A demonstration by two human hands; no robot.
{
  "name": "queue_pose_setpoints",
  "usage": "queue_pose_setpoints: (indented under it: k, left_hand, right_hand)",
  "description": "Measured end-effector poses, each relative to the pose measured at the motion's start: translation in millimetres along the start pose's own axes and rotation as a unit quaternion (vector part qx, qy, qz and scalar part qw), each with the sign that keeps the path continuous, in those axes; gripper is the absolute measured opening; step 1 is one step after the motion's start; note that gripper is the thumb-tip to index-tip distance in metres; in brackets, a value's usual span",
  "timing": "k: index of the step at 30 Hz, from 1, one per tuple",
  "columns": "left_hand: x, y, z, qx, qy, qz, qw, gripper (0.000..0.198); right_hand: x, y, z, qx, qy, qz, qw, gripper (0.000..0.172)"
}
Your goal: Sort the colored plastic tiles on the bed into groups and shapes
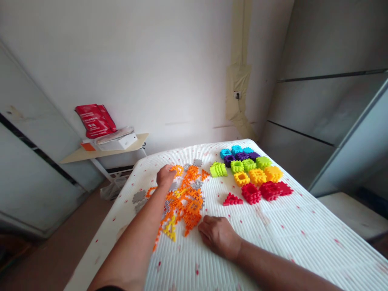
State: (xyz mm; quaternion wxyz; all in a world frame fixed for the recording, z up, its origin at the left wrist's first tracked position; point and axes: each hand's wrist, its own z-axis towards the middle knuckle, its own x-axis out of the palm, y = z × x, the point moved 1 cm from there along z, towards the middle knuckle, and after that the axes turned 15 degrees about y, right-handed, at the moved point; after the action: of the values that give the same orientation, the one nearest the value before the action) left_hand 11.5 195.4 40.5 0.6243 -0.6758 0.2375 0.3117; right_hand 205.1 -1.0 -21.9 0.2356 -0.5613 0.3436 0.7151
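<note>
My left hand (165, 176) reaches to the far side of a loose pile, its fingers closed at the edge of an orange interlocking block piece (177, 171). Below it spread several flat orange pieces (192, 207), with grey pieces (140, 197) and a yellow triangular piece (170, 228) among them. My right hand (218, 236) rests on the cover just right of the pile's near end. Its fingers are curled in, and whatever they may hold is hidden. A red triangular piece (233, 199) lies beyond it.
Stacks sorted by colour stand at the right: red (251, 194), yellow (257, 176), green (249, 165), purple (241, 156) and blue (236, 150). A white ribbed cover (306, 226) lies beneath everything. At back left, a small table (74, 156) bears a red bag (96, 121) and a white box (121, 142).
</note>
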Motion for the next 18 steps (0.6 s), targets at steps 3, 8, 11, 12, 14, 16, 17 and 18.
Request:
queue_pose_setpoints:
  k: [3, 8, 11, 12, 14, 16, 17, 18]
  left_hand:
    - [-10.1, -11.1, -23.0, 0.052, -0.002, -0.054, 0.997, 0.034]
    - [-8.1, -2.8, -106.6, 0.116, 0.084, -0.297, 0.944, 0.038]
    - [10.6, 12.7, -162.3, 0.062, 0.153, -0.323, 0.932, 0.036]
    - [18.3, 17.0, -177.6, 0.042, 0.171, -0.331, 0.927, 0.036]
    - [33.4, 22.5, -201.5, 0.014, 0.191, -0.356, 0.915, 0.037]
    - [46.4, 23.5, -217.6, 0.000, 0.202, -0.379, 0.903, 0.038]
    - [51.8, 22.7, -223.3, -0.001, 0.203, -0.388, 0.899, 0.038]
    - [56.3, 21.5, -227.9, 0.000, 0.204, -0.396, 0.895, 0.038]
  right_hand:
    - [-1.1, -1.1, -0.8, -0.006, 0.008, 0.019, 1.000, 0.012]
    - [-17.5, -8.0, -7.4, -0.007, -0.085, 0.155, 0.984, 0.015]
    - [-33.1, -13.0, -18.7, -0.008, -0.173, 0.218, 0.961, 0.021]
    - [-37.5, -13.4, -23.3, -0.012, -0.180, 0.217, 0.959, 0.029]
    - [-43.4, -11.4, -32.4, -0.019, -0.156, 0.190, 0.969, 0.049]
    - [-45.2, -6.1, -40.3, -0.022, -0.112, 0.155, 0.981, 0.062]
    - [-45.1, -2.7, -43.6, -0.022, -0.090, 0.138, 0.986, 0.065]
    - [-44.7, 0.6, -46.4, -0.020, -0.070, 0.124, 0.990, 0.066]
